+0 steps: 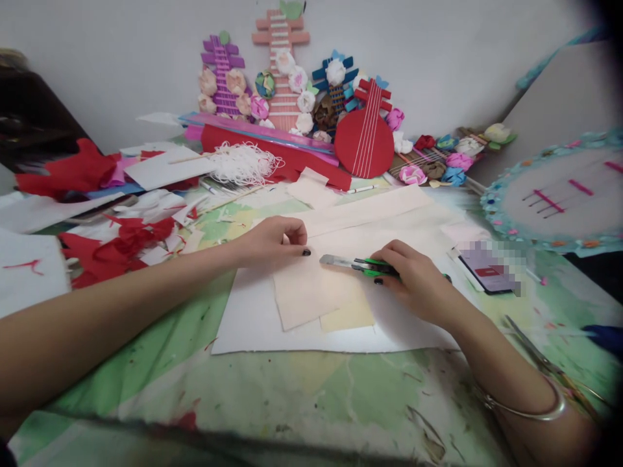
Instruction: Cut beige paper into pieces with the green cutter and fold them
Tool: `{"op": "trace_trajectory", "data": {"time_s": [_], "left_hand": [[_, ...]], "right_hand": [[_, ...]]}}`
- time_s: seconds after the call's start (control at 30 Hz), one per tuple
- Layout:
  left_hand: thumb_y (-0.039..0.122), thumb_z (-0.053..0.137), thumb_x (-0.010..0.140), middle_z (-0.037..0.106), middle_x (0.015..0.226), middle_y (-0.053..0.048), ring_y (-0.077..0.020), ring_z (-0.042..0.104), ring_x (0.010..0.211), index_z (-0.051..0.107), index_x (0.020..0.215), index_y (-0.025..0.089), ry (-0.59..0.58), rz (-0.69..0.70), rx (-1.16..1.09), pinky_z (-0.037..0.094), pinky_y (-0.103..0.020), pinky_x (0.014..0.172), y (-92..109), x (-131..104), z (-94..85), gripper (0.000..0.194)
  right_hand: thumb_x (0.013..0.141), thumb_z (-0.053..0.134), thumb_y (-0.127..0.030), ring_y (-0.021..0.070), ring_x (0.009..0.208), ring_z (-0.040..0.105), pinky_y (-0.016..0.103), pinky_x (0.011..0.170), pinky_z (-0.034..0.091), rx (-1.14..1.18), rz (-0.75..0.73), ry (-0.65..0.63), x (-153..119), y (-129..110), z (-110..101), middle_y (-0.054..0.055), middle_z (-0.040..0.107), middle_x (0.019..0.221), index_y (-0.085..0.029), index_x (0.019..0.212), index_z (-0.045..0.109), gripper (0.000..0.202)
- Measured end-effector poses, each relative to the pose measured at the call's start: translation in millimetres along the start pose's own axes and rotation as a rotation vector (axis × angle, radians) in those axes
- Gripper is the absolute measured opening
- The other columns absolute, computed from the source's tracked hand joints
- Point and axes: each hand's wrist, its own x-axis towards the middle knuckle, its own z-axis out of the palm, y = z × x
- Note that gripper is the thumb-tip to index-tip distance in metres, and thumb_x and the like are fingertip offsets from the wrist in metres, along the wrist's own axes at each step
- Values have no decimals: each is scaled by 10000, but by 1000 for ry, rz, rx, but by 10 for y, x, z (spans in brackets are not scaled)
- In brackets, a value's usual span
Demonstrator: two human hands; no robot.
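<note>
My right hand grips a green and black utility knife, its blade out and pointing left over cream crepe paper. My left hand rests at the left of the paper, fingers curled in and thumb towards the blade; whether anything is pinched there is hidden. Below lies a cut piece of cream crepe paper, overlapping a yellowish piece. Longer cream sheets spread behind the knife. All of these lie on a white board.
Red paper scraps and a heap of white string lie left and behind. Paper-decorated instrument models, one a red lute, lean on the wall. At right are a phone, scissors and a round flower-edged fan.
</note>
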Motion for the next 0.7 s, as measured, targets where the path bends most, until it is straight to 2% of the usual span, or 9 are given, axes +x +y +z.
{"op": "trace_trajectory", "data": {"time_s": [0.13, 0.23, 0.33, 0.43, 0.57, 0.7], "left_hand": [[430, 614, 751, 623, 725, -5, -133, 604, 697, 534, 759, 191, 25, 121, -138, 461, -259, 648, 10, -21, 8, 252], [460, 602, 769, 624, 767, -11, -151, 641, 748, 507, 837, 204, 30, 142, -213, 490, -285, 696, 8, -24, 18, 281], [442, 607, 785, 617, 734, 1, -158, 653, 741, 513, 945, 212, 65, 138, -224, 490, -288, 691, -20, -21, 6, 295], [395, 640, 781, 618, 745, -5, -142, 628, 718, 568, 934, 198, 78, 165, -233, 478, -270, 676, -73, -18, -19, 260], [371, 658, 779, 612, 772, -15, -123, 588, 707, 612, 887, 174, 44, 184, -200, 443, -227, 616, -139, -16, -40, 230], [319, 621, 787, 561, 697, 14, -98, 527, 630, 611, 926, 168, 16, 204, -35, 397, -199, 556, -193, -9, -36, 205]], "right_hand": [[788, 460, -33, 239, 921, 568, 370, 801, 465, 5, -54, -18, -6, -86, 10, 121, 563, 1031, -139, 1058, 593, 319], [774, 441, 3, 240, 965, 553, 364, 823, 467, 16, -104, -57, -13, -148, 6, 122, 559, 1045, -142, 1081, 591, 371], [767, 427, 32, 234, 1000, 545, 352, 847, 468, 53, -180, -90, -28, -190, -8, 126, 560, 1066, -143, 1105, 598, 418], [776, 424, 36, 228, 1001, 546, 348, 847, 472, 64, -231, -125, -48, -217, -26, 119, 570, 1057, -160, 1124, 613, 442], [772, 441, 34, 224, 974, 554, 345, 822, 483, 87, -256, -139, -66, -229, -47, 114, 581, 1040, -165, 1127, 628, 447], [806, 424, 22, 222, 949, 558, 351, 808, 482, 100, -278, -150, -73, -218, -59, 121, 581, 1044, -152, 1134, 636, 428]]}}
